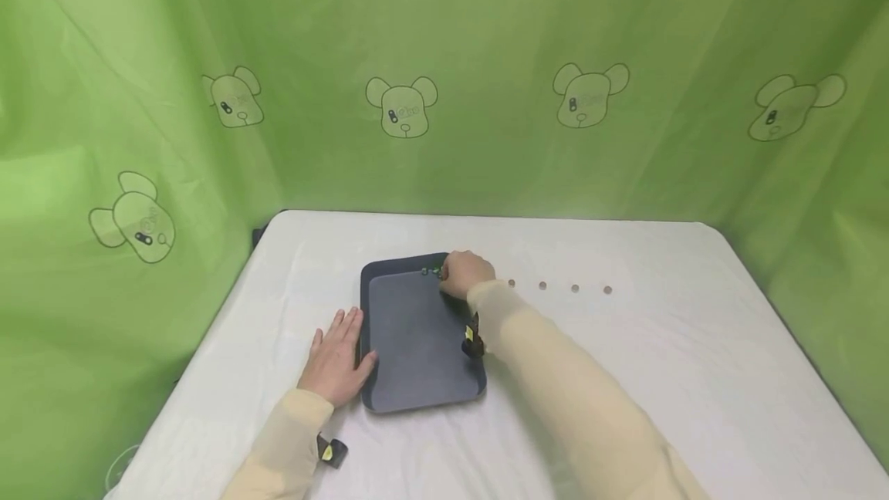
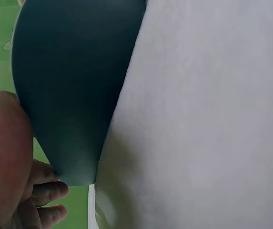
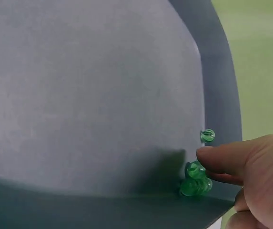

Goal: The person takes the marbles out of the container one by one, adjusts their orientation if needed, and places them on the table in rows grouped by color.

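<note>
A dark grey rectangular tray (image 1: 424,338) lies on the white-covered table. My left hand (image 1: 335,361) rests at its left side, fingers outstretched along the outside and thumb over the rim; in the left wrist view its fingers (image 2: 50,192) touch the tray's outer wall (image 2: 74,86). My right hand (image 1: 467,275) reaches into the far right corner. There, thumb and forefinger of the right hand (image 3: 265,176) appear to pinch a green glass marble (image 3: 195,169) among others clustered in the corner. A separate marble (image 3: 207,135) lies by the far wall. The fingers partly hide the cluster.
A row of several small brownish discs (image 1: 542,285) lies on the table right of the tray, partly behind the right forearm. Green curtains (image 1: 486,168) with bear drawings hang behind and beside the table. Each wrist wears a black strap with a small device (image 1: 333,452).
</note>
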Tool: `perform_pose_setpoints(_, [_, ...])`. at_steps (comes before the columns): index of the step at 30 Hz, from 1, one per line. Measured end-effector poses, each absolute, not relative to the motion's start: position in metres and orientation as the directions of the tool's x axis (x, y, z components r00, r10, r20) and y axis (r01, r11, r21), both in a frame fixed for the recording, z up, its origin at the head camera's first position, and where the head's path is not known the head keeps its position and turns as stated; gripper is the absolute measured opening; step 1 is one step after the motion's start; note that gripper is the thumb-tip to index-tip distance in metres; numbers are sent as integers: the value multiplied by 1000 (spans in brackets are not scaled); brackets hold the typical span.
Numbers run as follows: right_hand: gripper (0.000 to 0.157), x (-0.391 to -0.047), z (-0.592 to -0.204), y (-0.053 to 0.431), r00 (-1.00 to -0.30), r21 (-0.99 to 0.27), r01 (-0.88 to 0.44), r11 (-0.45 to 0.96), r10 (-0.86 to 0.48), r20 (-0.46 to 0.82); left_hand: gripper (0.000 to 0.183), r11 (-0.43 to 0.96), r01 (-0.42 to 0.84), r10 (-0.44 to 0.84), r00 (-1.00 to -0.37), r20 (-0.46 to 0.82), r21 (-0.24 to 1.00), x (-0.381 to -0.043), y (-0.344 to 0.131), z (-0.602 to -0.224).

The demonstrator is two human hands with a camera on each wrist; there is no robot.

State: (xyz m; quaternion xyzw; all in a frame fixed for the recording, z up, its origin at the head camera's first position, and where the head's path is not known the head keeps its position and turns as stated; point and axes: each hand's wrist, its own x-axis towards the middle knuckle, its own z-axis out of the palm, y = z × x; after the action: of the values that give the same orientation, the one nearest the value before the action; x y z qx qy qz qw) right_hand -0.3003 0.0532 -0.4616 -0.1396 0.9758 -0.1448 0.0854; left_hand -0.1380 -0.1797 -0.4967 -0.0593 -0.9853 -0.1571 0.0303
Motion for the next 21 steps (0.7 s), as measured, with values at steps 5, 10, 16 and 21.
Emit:
perform_pose_setpoints(5, [11,-301,-466,51,-948,-275,-262,925,-301,-108,75,942,131,110,-990,82,309,-138,-180,-497])
perform_pose_setpoints(10, [24,-303,-474,49,-950,-202,-280,938,-302,-83,75,942,127,108,-991,79,311,-137,-180,-498])
perform_pose_setpoints(16, [28,-303,-478,47,-954,-138,-285,948,-295,-51,74,941,128,107,-991,83,314,-137,-180,-499])
perform_pose_setpoints(21, [28,-304,-479,47,-955,-143,-287,947,-295,-40,74,940,128,106,-991,85,316,-138,-179,-498])
